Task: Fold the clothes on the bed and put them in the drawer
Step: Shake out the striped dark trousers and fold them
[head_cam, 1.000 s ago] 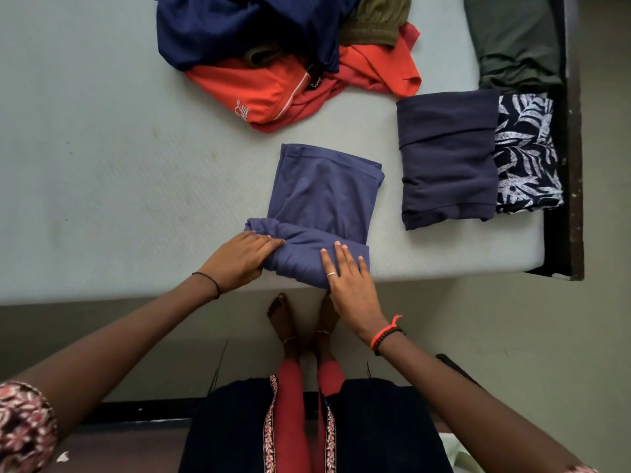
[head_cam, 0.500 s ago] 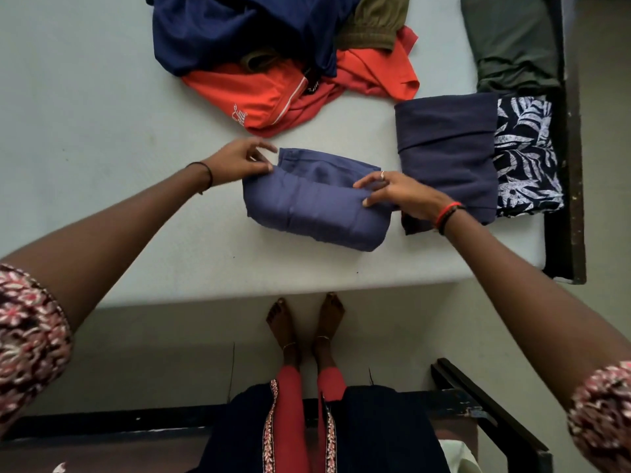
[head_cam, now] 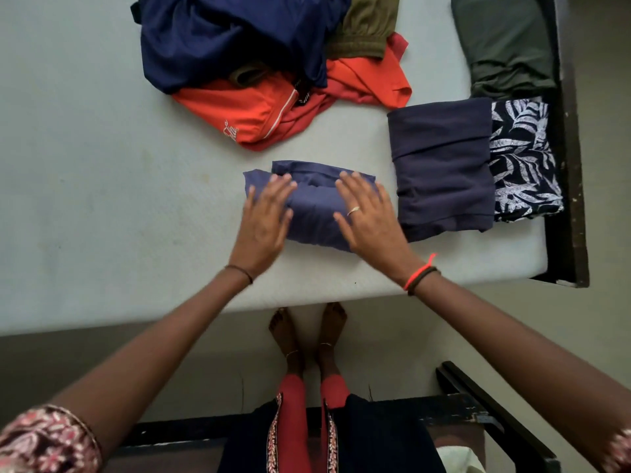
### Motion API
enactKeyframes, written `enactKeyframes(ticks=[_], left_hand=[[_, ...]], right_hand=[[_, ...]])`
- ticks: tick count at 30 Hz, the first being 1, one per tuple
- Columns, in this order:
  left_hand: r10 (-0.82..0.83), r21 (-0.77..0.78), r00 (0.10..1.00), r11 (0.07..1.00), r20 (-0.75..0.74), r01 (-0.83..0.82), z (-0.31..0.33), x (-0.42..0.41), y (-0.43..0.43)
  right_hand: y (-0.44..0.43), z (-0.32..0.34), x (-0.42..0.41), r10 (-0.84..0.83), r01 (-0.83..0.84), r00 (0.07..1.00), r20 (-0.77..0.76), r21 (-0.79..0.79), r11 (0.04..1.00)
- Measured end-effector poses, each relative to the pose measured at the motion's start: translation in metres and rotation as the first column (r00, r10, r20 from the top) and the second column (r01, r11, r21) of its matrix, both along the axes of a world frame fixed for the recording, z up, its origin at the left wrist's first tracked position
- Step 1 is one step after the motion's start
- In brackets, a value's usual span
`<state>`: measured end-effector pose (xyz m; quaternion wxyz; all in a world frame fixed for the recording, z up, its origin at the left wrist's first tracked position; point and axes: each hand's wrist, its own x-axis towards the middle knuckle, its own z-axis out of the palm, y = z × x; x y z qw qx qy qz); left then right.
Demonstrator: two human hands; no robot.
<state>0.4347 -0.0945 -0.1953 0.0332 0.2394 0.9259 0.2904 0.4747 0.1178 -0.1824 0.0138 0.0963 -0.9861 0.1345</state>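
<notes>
Slate-blue cloth, the folded garment point(head_cam: 314, 216), lies on the pale bed point(head_cam: 102, 172) near its front edge, just left of a stack of folded clothes. Its long axis runs left to right, roughly along the bed's near edge. The rounded fold faces the person, and the layered edges show on the far side.

The left grip point(head_cam: 264, 220) rests palm down on the garment's left end. Its grip is wide, the fingers straight, spread and pointing away from the body. This hand is slightly blurred. The right grip point(head_cam: 370, 216) lies flat on the right end in the same way, also wide, with a ring on one finger and the fingertips near the far edge. Neither curls round the cloth. Both forearms reach forward from the lower corners and converge on the garment.

Just to the right, close beside the garment, sits a folded dark purple garment point(head_cam: 444, 165). A leaf-print cloth point(head_cam: 522, 158) lies under its right side, and a folded dark green garment point(head_cam: 505, 46) lies beyond them. At the far side is a loose pile: a navy garment point(head_cam: 232, 39) over an orange garment point(head_cam: 246, 114), with an olive garment point(head_cam: 365, 25) beside it.
</notes>
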Motion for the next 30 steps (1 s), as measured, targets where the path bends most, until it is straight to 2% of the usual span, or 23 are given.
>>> enactKeyframes(ticks=[3,8,12,15,17,19,21,22,24,25,26,27,28,29,30], left_hand=[[-0.114,-0.226,0.993,0.967,0.024,0.117,-0.023,0.038,0.008],[-0.201,-0.429,0.980,0.885,0.000,0.181,-0.047,0.025,0.017],[-0.241,-0.486,0.968,0.839,0.072,0.245,-0.063,0.013,0.012],[-0.226,-0.470,0.966,0.844,0.125,0.259,-0.071,0.016,0.009],[-0.201,-0.471,0.968,0.846,0.151,0.249,-0.068,0.018,0.015],[-0.195,-0.415,0.965,0.875,0.173,0.251,-0.063,0.018,0.021],[-0.123,-0.199,0.960,0.964,0.252,0.176,-0.054,0.014,0.022],[-0.050,-0.052,0.961,0.996,0.273,0.067,-0.048,0.014,0.021],[0.219,0.145,0.951,0.956,0.217,-0.253,-0.035,0.016,0.019],[0.405,0.157,0.888,0.883,0.218,-0.442,-0.029,0.018,0.020],[0.592,0.124,0.760,0.761,0.269,-0.637,-0.028,0.021,0.021],[0.738,0.060,0.570,0.591,0.362,-0.804,-0.026,0.021,0.024],[0.809,-0.020,0.349,0.406,0.474,-0.914,-0.025,0.022,0.027],[0.789,-0.086,0.157,0.257,0.594,-0.963,-0.027,0.022,0.031],[0.691,-0.124,0.025,0.165,0.722,-0.978,-0.028,0.023,0.034]], right_hand=[[-0.008,-0.022,0.024,0.090,-0.107,0.991,0.097,0.180,0.978],[0.010,-0.051,0.021,0.081,-0.144,0.966,0.245,0.251,0.957],[0.012,-0.058,0.009,0.109,-0.191,0.941,0.321,0.235,0.953],[0.011,-0.062,0.011,0.135,-0.217,0.931,0.340,0.215,0.952],[0.009,-0.060,0.009,0.113,-0.207,0.907,0.405,0.197,0.958],[0.005,-0.053,0.004,0.102,-0.188,0.893,0.439,0.157,0.970],[0.003,-0.043,-0.008,0.071,-0.095,0.895,0.441,0.032,0.995],[0.005,-0.039,-0.015,0.041,-0.023,0.904,0.426,-0.047,0.999],[0.016,-0.034,-0.032,-0.041,0.095,0.926,0.375,-0.127,0.987],[0.023,-0.032,-0.042,-0.066,0.122,0.923,0.380,-0.127,0.984],[0.031,-0.031,-0.052,-0.071,0.135,0.903,0.424,-0.123,0.983],[0.037,-0.028,-0.063,-0.068,0.149,0.867,0.493,-0.126,0.981],[0.041,-0.024,-0.073,-0.062,0.167,0.820,0.569,-0.134,0.977],[0.043,-0.022,-0.082,-0.055,0.186,0.767,0.640,-0.140,0.972],[0.044,-0.021,-0.091,-0.045,0.190,0.721,0.691,-0.136,0.972]])
